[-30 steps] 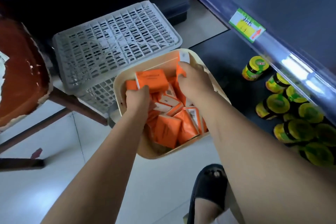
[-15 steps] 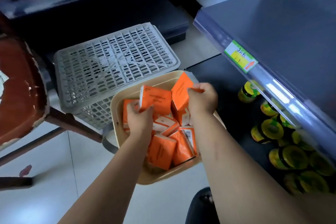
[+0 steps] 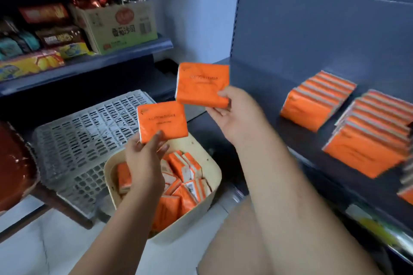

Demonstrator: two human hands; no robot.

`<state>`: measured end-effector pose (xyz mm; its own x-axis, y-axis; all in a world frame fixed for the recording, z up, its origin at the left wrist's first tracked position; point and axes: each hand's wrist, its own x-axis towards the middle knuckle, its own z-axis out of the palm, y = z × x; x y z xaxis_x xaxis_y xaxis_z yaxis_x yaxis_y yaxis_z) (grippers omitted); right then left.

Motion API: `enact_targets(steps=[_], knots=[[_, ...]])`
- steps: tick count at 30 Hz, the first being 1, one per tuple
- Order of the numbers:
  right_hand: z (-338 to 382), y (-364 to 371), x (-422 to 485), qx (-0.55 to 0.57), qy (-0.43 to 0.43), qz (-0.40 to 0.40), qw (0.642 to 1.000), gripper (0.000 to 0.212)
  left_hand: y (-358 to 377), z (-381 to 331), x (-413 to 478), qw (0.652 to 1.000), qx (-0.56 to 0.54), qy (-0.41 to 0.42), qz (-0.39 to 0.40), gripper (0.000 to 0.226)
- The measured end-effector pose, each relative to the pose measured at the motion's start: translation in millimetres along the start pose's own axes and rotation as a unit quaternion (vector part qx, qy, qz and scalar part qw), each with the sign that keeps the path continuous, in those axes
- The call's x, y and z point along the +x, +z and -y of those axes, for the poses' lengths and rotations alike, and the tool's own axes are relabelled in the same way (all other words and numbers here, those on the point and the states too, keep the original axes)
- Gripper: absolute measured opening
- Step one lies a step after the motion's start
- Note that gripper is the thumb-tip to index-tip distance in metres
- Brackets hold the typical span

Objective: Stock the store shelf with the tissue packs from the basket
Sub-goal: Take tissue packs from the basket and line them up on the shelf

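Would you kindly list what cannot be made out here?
Head view:
Lettering on the left pack and right pack: blurred.
Count of loose packs in the basket: the left hand covers some.
Nearest shelf stack: cut off by the right edge.

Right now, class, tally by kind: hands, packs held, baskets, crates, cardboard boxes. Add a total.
Hands: 2, left hand and right hand
Held packs: 2, left pack and right pack
Basket: 1
Crate: 1
Cardboard box: 1
Total: 7

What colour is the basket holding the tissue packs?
The basket is cream; the head view shows it best.
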<state>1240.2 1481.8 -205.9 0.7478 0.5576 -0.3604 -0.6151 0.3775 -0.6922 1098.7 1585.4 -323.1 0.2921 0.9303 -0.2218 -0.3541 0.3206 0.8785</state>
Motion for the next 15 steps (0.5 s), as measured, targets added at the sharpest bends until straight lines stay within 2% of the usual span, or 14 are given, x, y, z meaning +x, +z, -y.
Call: enact_targets(steps=[2, 3, 4, 6, 7, 9, 12, 15], knots=[[31, -14, -26, -0.008, -0.064, -0.012, 0.998, 0.020, 24, -14, -23, 0.999, -0.013, -0.010, 0.050, 0.026], [47, -26, -36, -0.021, -0.105, -0.029, 0.994, 0.028, 35, -18, -34, 0.997, -0.006, -0.016, 0.081, 0.028], [63, -39, -48, -0.054, -0.154, -0.055, 0.985, 0.042, 46, -23, -44, 0.993, 0.009, -0.020, 0.113, 0.029], [97, -69, -73, -0.169, -0.230, -0.113, 0.952, 0.084, 67, -32, -61, 0.983, 0.045, -0.013, 0.180, 0.032], [114, -84, -84, -0.221, -0.258, -0.133, 0.931, 0.093, 79, -36, -68, 0.977, 0.054, -0.009, 0.207, 0.038], [146, -117, -105, -0.272, -0.298, -0.145, 0.903, 0.082, 104, -42, -81, 0.965, 0.073, -0.009, 0.251, 0.059], [176, -148, -124, -0.325, -0.324, -0.159, 0.874, 0.050, 142, -49, -88, 0.923, 0.152, -0.008, 0.353, 0.061], [190, -186, -132, -0.244, -0.332, -0.162, 0.897, 0.041, 187, -42, -97, 0.893, 0.219, -0.048, 0.389, 0.071]])
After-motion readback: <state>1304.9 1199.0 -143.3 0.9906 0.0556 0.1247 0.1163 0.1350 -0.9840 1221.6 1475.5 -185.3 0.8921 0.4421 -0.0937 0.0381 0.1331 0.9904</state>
